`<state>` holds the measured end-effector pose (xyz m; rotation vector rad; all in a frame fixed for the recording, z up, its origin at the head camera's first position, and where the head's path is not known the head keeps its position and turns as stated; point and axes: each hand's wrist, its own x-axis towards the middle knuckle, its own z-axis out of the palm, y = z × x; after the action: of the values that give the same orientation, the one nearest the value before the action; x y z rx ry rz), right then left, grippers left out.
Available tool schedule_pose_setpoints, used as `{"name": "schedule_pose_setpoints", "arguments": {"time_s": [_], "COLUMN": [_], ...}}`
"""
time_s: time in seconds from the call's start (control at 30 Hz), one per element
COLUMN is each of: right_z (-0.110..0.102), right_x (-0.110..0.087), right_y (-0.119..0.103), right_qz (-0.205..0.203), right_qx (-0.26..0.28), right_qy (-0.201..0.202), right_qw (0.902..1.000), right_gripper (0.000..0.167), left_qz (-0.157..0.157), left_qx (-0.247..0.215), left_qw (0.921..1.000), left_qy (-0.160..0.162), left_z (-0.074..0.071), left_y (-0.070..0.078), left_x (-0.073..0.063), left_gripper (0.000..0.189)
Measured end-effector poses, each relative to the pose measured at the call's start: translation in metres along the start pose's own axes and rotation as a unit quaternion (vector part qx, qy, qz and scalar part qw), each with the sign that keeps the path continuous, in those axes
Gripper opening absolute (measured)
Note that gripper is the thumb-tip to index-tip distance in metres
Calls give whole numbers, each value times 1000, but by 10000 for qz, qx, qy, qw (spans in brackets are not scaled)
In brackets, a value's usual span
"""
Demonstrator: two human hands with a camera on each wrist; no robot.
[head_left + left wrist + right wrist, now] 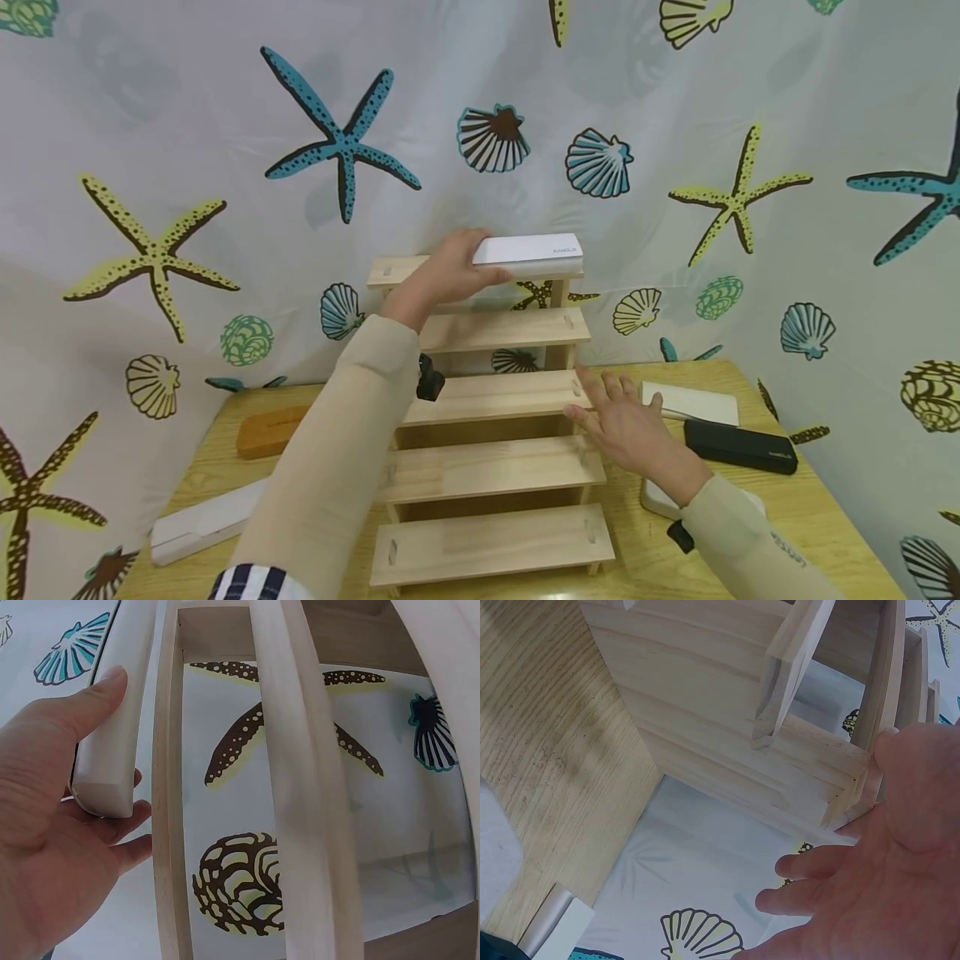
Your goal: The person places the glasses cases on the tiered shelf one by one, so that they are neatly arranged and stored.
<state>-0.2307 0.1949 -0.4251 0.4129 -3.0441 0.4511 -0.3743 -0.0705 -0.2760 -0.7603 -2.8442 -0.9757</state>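
Note:
A wooden step rack (495, 467) with several narrow shelves stands on the table. At its top shelf, my left hand (453, 271) holds the left end of a white glasses case (528, 250), thumb on the front side and fingers behind. The left wrist view shows the thumb pressed along the case (120, 750), fingertips beside the shelf edge. Lower down, my right hand (626, 421) grips the right end of the middle shelf (495, 396) between thumb and index finger; its other fingers are spread out. In the right wrist view the thumb of the hand (900, 840) lies against the board edge.
Right of the rack lie a white case (693, 404), a black glasses case (738, 447) and a white item (660, 497) partly under the forearm. To the left are an orange-brown case (270, 432) and a long white case (202, 522). A patterned curtain (450, 75) hangs behind.

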Motion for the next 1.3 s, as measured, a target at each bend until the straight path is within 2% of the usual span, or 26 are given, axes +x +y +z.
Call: {"name": "schedule_pose_setpoints", "arguments": {"time_s": [0.23, 0.43, 0.8, 1.03, 1.3], "right_z": [1, 1, 0, 2, 1], "right_x": [0, 0, 1, 1, 0], "right_y": [1, 1, 3, 3, 3], "right_qz": [7, 44, 61, 72, 67], "right_qx": [-4, 36, 72, 78, 117], "right_qy": [-11, -55, -61, -22, -48], "right_qw": [10000, 10000, 9999, 9999, 9999], "right_gripper": [74, 75, 76, 76, 75], "left_qz": [-171, -277, -248, -221, -333], "left_qx": [151, 77, 115, 204, 100], "left_qw": [9997, 9995, 9994, 9995, 9994], "left_qy": [-99, -152, -226, -67, 54], "left_z": [-2, 1, 5, 7, 8], "left_y": [-1, -3, -3, -4, -5], "left_x": [11, 14, 20, 22, 20], "left_gripper": [69, 63, 63, 60, 68]}}
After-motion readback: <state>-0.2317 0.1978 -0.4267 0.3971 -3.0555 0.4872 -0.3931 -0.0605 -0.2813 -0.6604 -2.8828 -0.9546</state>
